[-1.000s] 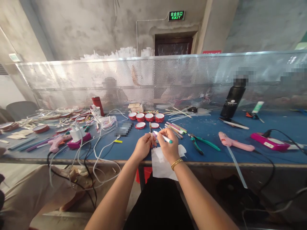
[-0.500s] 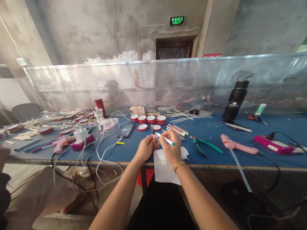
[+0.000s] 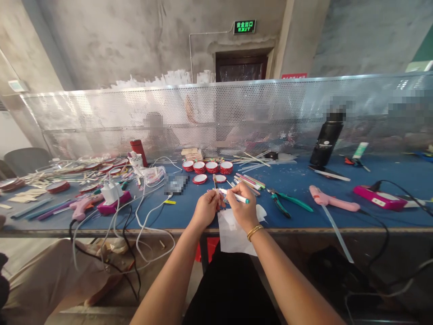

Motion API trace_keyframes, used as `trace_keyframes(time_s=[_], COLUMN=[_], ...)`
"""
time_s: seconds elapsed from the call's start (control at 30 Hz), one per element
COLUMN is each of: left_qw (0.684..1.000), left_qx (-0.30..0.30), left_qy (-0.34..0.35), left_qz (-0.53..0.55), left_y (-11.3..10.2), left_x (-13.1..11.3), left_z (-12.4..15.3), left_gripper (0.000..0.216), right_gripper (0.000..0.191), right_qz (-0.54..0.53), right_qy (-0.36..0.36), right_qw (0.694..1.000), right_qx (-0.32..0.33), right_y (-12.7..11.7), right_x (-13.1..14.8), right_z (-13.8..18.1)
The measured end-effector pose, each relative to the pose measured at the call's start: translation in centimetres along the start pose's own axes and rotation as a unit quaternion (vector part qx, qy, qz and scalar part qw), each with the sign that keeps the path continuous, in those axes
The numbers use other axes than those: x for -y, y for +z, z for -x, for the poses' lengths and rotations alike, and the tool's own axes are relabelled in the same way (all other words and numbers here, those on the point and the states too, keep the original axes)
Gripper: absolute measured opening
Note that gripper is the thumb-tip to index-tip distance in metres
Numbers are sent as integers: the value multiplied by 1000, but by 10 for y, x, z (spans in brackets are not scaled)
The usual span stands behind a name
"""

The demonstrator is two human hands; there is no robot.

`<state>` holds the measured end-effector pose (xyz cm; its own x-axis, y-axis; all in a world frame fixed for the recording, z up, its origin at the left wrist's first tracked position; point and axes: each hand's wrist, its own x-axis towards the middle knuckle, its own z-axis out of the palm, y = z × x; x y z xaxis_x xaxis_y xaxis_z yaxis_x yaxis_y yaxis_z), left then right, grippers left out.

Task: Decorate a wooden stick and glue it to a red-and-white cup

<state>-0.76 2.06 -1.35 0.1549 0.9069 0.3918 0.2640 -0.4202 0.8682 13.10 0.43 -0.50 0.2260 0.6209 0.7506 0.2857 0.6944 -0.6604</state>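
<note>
My right hand [image 3: 244, 206] is closed round a white marker [image 3: 238, 197] with a teal end, its tip pointing left toward my other hand. My left hand [image 3: 204, 210] pinches a short, narrow brownish stick [image 3: 215, 181] that juts up from the fingertips. Something small and purplish shows between the hands, too small to name. Beneath my right wrist, a white paper sheet [image 3: 233, 237] hangs over the table edge. Just beyond the hands lie two red-rimmed white discs, one of them the left disc [image 3: 200, 179]. Several colored sticks [image 3: 250, 181] lie past my right hand.
Teal-handled pliers [image 3: 287, 201], a pink glue gun [image 3: 333, 199] and a black bottle [image 3: 326, 143] are on the right. Stacks of red-rimmed discs [image 3: 199, 168] stand behind. White cables [image 3: 144, 216] tangle at left, beside another pink glue gun [image 3: 81, 206]. A person's leg [image 3: 50, 275] is at lower left.
The camera view has shifted slightly. My hands stay close together, and the marker sits at nearly the same angle by the left fingertips.
</note>
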Motion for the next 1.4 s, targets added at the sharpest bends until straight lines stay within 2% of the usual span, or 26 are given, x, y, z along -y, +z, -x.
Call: trace_keyframes(time_s=[0.2, 0.5, 0.83, 1.4], left_qw=[1000, 1000, 999, 999], left_qx=[-7, 2, -3, 1], left_qy=[6, 13, 9, 29], left_qz=[-25, -14, -34, -38], left_y=[0, 0, -1, -2], left_x=[-6, 2, -5, 2], left_z=[2, 0, 1, 0], left_gripper=[26, 28, 28, 29], right_gripper=[19, 21, 19, 18], right_qz=[6, 16, 6, -7], right_qy=[7, 4, 9, 7], right_qw=[1000, 1000, 999, 999], right_qx=[10, 26, 35, 44], right_y=[1, 1, 1, 2], right_x=[-3, -5, -3, -2], right_z=[0, -1, -1, -1])
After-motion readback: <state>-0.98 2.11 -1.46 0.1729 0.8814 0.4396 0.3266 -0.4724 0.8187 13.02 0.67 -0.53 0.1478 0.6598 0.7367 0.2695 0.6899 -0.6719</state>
